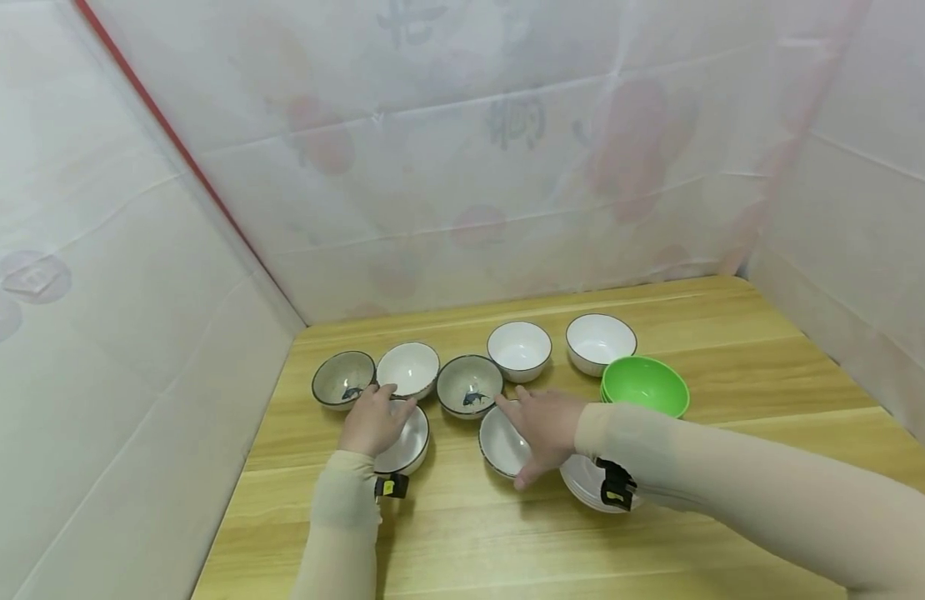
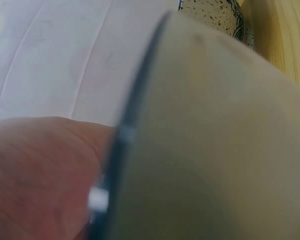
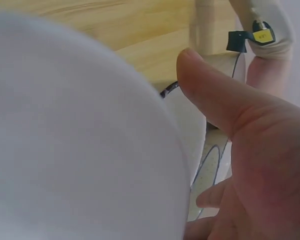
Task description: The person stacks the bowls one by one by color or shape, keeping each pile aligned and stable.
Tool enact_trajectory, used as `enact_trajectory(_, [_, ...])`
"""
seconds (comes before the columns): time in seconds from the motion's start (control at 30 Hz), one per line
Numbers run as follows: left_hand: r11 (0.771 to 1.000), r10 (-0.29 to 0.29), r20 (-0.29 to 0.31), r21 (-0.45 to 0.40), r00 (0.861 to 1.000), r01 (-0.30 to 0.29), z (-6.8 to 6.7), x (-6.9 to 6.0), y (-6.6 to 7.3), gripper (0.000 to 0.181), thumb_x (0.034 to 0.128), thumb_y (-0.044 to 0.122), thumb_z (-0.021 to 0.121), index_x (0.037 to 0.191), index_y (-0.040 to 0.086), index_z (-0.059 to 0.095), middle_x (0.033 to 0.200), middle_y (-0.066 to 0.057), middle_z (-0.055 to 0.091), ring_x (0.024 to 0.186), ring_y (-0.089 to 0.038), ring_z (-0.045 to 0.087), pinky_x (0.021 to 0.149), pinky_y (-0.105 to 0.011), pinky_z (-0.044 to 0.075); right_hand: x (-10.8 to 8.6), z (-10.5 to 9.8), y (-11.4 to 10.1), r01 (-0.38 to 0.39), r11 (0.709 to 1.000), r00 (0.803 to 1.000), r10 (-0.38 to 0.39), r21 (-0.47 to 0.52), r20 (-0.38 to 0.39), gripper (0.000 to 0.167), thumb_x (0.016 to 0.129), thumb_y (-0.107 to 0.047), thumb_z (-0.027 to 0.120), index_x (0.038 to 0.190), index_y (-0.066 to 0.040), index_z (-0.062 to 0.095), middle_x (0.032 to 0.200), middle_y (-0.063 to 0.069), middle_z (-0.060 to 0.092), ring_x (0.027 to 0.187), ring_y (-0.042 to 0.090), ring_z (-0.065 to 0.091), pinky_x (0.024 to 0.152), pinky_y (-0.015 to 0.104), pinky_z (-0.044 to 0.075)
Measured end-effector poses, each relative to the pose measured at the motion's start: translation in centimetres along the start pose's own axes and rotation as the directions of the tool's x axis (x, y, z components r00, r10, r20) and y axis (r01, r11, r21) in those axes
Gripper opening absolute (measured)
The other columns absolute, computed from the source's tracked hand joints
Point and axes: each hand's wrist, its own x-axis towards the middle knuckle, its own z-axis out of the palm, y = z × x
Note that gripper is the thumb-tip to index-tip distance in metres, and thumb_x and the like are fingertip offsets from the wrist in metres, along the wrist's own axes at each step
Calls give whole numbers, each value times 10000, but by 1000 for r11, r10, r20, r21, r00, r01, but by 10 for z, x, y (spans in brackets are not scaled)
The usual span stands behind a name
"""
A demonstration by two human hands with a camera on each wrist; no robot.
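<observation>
Loose right fingers point(image 3: 212, 195) splay over a round, glossy bowl point(image 1: 500, 446); can't tell if left fingers point(image 1: 385, 391) grip.

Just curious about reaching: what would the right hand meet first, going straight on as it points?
The right hand would probably meet the grey fish-patterned bowl beyond its fingertips, though depth is unclear.

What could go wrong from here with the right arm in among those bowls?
The right hand reaches over a pale bowl close to the fish-patterned bowl; shifting it could knock the two together.
The right sleeve passes over the near edge of the green bowl in the head view, so it might brush it.
The wrist strap sits above stacked white dishes and may catch them.
</observation>
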Motion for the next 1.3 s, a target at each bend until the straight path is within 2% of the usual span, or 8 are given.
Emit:
enact_trajectory(0.17, [1000,-5,2,-1,1000,5,-1,-1,1,597,953,456,538,1321,-15,534,1365,-308,457,1267,-465,424,1006,-585,377,5,2,-4,-10,998,1000,12,-62,24,1239,612,-773,695,1526,-90,212,1454,252,384,1274,370,463,1032,420,408])
enact_trajectory(0.4, [1000,1,4,8,1000,-1,0,-1,3,593,959,450,532,1331,-12,527,1373,-304,449,1272,-459,421,1014,-579,371,8,8,-3,-6,996,1000,8,-91,18,1256,560,-763,739,1538,-195,196,1463,200,394,1228,323,513,948,369,474])
enact_trajectory(0.73, [1000,6,11,-16,1000,-6,0,2,3,604,955,445,544,1342,-17,515,1381,-295,448,1292,-449,400,1044,-569,341,12,10,1,31,995,999,-31,-93,-8,1261,547,-715,778,1535,-170,214,1270,153,521,1085,258,572,869,342,502])
enact_trajectory(0.87, [998,4,-6,-69,1000,-4,-3,5,-2,623,952,433,554,1345,-47,496,1322,-273,517,1227,-439,476,998,-557,395,12,10,2,48,997,998,-49,-60,-29,1250,529,-642,821,1525,-166,235,1203,128,537,1012,233,576,819,343,513])
enact_trajectory(1.03, [994,-19,-30,-105,999,16,-17,7,-9,499,959,394,553,1205,-39,581,1067,-179,656,984,-349,618,824,-495,497,9,-3,5,112,994,990,-111,9,-85,1194,549,-556,832,1510,-164,240,1251,137,518,1045,260,557,825,373,507])
enact_trajectory(1.1, [997,-5,-16,-74,1000,3,-26,10,-10,428,967,376,538,1101,-24,614,964,-160,660,889,-326,624,754,-477,503,7,-15,6,135,990,985,-131,27,-112,1183,567,-546,824,1513,-164,227,1288,129,501,1062,255,551,832,375,504])
enact_trajectory(1.2, [1000,10,-11,-17,1000,-10,-40,17,-11,432,967,358,536,1098,-44,622,1000,-199,663,905,-360,632,757,-489,515,4,-32,7,148,988,979,-141,37,-148,1190,580,-555,819,1521,-171,200,1315,97,474,1063,218,543,819,361,504])
enact_trajectory(1.3, [998,-4,23,56,1000,3,-52,26,-12,419,975,340,513,928,-52,654,869,-195,657,798,-353,628,706,-473,516,6,-47,8,154,988,969,-152,-4,-195,1185,595,-588,795,1519,-141,205,1327,70,461,1088,208,532,836,350,502])
